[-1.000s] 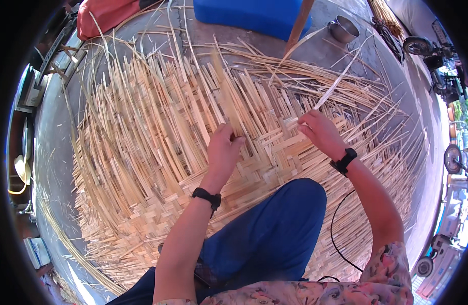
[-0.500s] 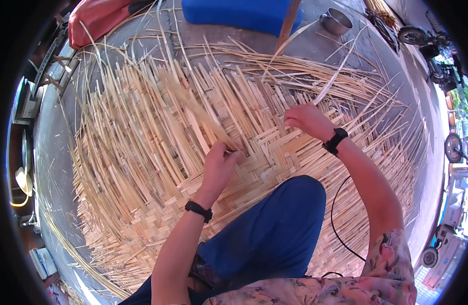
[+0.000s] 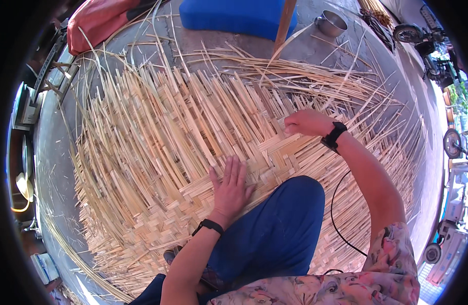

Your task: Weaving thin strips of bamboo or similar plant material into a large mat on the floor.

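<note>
Left hand (image 3: 230, 192) lowered from lifted strip to 6 o'clock, fingers splayed flat; right hand (image 3: 307, 123), 2 o'clock, fingers curled, cannot tell if gripping. Part-woven bamboo mat (image 3: 165, 219) beneath both: probably light, springy, sharp-edged; best held by loose strips (image 3: 206, 96) toward 12 o'clock

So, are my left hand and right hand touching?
Apart. The head view shows woven strips between your spread left hand and your curled right hand.

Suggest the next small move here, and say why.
Perhaps the left hand should lift one of the long strips ahead of it: it lies open, palm down, on the woven mat, while the right hand is curled; whether that one grips anything is unclear.
</note>
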A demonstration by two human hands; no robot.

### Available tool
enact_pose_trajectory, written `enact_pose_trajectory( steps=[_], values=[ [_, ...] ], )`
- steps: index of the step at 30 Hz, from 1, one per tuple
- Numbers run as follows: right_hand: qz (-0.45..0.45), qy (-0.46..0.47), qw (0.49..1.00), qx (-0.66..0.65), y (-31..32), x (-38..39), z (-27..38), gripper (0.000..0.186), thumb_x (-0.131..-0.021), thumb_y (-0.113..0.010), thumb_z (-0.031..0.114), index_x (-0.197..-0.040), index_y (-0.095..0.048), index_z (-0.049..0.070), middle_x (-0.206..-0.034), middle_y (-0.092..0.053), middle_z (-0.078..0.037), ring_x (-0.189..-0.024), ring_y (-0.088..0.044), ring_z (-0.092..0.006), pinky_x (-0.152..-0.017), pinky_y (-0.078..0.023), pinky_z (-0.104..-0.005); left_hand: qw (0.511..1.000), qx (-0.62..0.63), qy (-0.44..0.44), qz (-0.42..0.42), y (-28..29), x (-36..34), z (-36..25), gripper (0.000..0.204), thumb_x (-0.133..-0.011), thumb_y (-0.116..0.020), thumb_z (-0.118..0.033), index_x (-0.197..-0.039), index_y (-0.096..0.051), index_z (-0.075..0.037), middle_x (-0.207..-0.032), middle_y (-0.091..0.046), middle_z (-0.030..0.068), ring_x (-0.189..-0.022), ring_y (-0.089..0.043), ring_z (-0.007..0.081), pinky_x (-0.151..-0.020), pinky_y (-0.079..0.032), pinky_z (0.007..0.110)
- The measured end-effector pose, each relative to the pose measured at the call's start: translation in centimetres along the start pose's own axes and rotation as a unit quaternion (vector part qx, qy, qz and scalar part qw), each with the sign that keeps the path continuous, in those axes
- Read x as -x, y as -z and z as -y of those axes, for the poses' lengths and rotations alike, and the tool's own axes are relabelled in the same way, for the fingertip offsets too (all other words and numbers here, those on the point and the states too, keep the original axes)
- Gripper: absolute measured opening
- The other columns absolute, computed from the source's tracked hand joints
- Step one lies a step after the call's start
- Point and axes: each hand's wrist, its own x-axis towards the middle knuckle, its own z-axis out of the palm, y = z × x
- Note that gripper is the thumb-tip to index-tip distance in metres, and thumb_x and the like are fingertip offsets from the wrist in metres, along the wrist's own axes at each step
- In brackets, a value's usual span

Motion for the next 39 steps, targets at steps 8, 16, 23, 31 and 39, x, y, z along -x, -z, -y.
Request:
enact_pose_trajectory(
  steps=[8, 16, 23, 31, 39],
  values=[
    [-0.042, -0.030, 0.964, 0.259, -0.6, 1.9, 2.2, 0.022, -0.084, -0.067, 0.029, -0.097, -0.065, 0.011, -0.093, -0.067, -0.012, -0.092, -0.064, -0.0334, -0.080, -0.049, -0.0455, 0.998, -0.057, 0.033, -0.005, -0.1, 0.4, -2.0, 0.071, -0.090, -0.062, -0.042, -0.148, -0.040, -0.008, -0.159, -0.031, 0.0130, -0.149, -0.024, 0.0273, -0.114, -0.014, 0.069],
    [-0.053, 0.109, 0.992, -0.035, -3.7, -1.7, 18.3, 0.024, -0.081, -0.071, 0.015, -0.101, -0.060, 0.007, -0.091, -0.068, -0.013, -0.087, -0.064, -0.0355, -0.076, -0.050, -0.0432, 0.980, 0.188, -0.003, -0.064, 1.6, 5.3, -4.1, 0.027, -0.079, -0.063, -0.007, -0.106, -0.065, -0.011, -0.139, -0.051, 0.0135, -0.140, -0.039, 0.0321, -0.112, -0.030, 0.054],
    [-0.174, 0.008, 0.969, -0.177, -10.0, -8.0, 19.8, 0.028, -0.076, -0.074, 0.013, -0.094, -0.058, -0.001, -0.088, -0.068, -0.017, -0.086, -0.067, -0.0338, -0.076, -0.052, -0.0432, 0.945, 0.232, 0.168, -0.155, 2.8, 10.2, -0.2, 0.028, -0.076, -0.065, 0.000, -0.101, -0.068, -0.013, -0.125, -0.061, 0.0080, -0.128, -0.050, 0.0313, -0.106, -0.033, 0.049],
    [-0.173, 0.044, 0.961, -0.212, -11.7, -8.4, 19.0, 0.033, -0.077, -0.075, 0.009, -0.105, -0.059, 0.001, -0.090, -0.070, -0.012, -0.084, -0.068, -0.0252, -0.076, -0.053, -0.0364, 0.913, -0.012, 0.379, -0.153, 5.2, 12.0, 6.1, 0.081, -0.085, -0.071, -0.030, -0.149, -0.032, 0.002, -0.156, -0.023, 0.0299, -0.149, -0.015, 0.0432, -0.114, -0.022, 0.057],
    [-0.397, 0.042, 0.916, -0.043, -11.4, -8.0, 21.9, 0.037, -0.082, -0.073, 0.016, -0.111, -0.054, 0.003, -0.092, -0.066, -0.014, -0.089, -0.065, -0.0321, -0.078, -0.052, -0.0421, 0.896, 0.068, 0.435, -0.056, 5.4, 12.1, 9.9, 0.097, -0.089, -0.061, -0.056, -0.156, -0.017, -0.002, -0.158, -0.011, 0.0357, -0.150, -0.006, 0.0465, -0.115, -0.017, 0.062]
  ],
)
